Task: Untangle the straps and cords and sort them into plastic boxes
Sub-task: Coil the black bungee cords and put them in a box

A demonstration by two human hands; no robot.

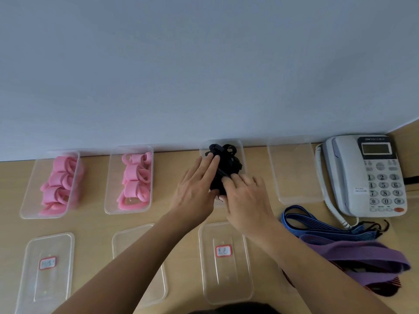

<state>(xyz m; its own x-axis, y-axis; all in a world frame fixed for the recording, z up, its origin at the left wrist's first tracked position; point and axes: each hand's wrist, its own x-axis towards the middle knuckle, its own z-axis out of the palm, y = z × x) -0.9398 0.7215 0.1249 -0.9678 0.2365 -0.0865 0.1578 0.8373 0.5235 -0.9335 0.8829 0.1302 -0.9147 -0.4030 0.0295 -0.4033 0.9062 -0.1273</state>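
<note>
Pale blue-grey wall (204,64) fills the upper half, above a light wooden desk (90,220). Four clear plastic boxes line the wall; three lids (224,279) lie nearer. A grey telephone (362,175) sits far right, with a purple strap (362,257) and blue cords (317,225) heaped in front of it. Pink straps (57,182) fill the two leftmost boxes. The left hand (195,189) and right hand (247,200), fingers straight, press on the black straps (229,164) in the third box (240,143).
</note>
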